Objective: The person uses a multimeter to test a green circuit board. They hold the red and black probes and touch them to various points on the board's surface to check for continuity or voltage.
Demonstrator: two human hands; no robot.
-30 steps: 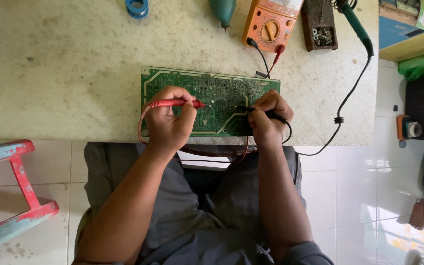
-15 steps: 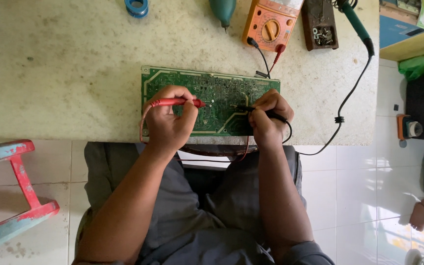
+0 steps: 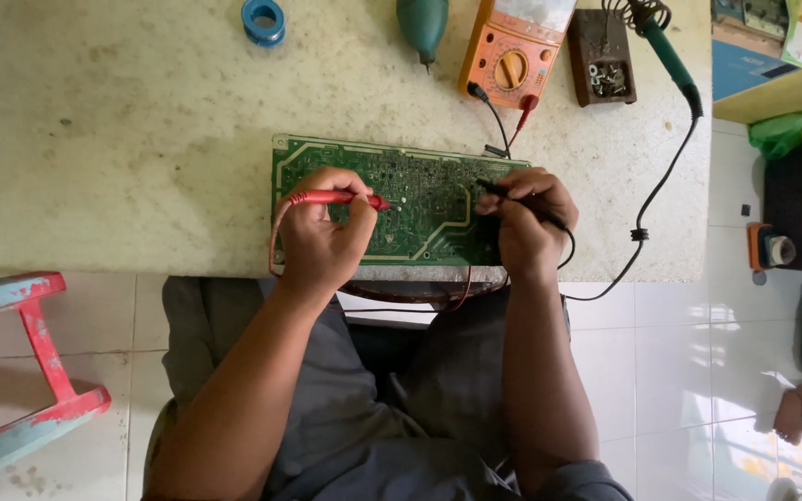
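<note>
A green circuit board [image 3: 419,190] lies solder-side up at the near edge of a pale stone worktop [image 3: 122,139]. My left hand [image 3: 322,232] grips a red test probe [image 3: 340,198], its tip touching the middle of the board. My right hand [image 3: 526,223] pinches a black test probe [image 3: 494,188] against the board's right part. Red and black leads run from the probes to an orange multimeter [image 3: 512,51] at the far edge.
A blue tape roll [image 3: 263,19], a green-handled tool [image 3: 422,26], a small brown box of screws [image 3: 602,56] and a soldering iron [image 3: 665,46] with a black cord lie at the back. A red stool [image 3: 30,371] stands on the left. Another person's hand [image 3: 795,413] shows at the lower right.
Both hands and probes stay in nearly the same spots on the board. The other person's hand at the lower right has shifted slightly.
</note>
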